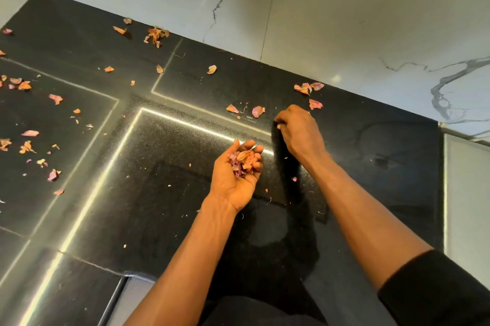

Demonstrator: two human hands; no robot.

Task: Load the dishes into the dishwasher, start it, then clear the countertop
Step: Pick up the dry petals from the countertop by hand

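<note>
Dry pink and orange onion peels lie scattered over the black countertop (164,193). My left hand (236,180) is palm up, cupped around a small pile of peels (244,162). My right hand (299,132) reaches toward the wall, knuckles up, fingers pinched together low over the counter. What it pinches is hidden. Loose peels (258,111) lie just left of it, and more peels (315,104) lie just beyond it near the wall. No dishes or dishwasher are in view.
White marble wall (344,21) runs along the back of the counter. Many peel scraps (26,146) cover the left part. A cluster of peels (155,35) sits at the wall's base. A pale surface (466,206) borders the counter on the right.
</note>
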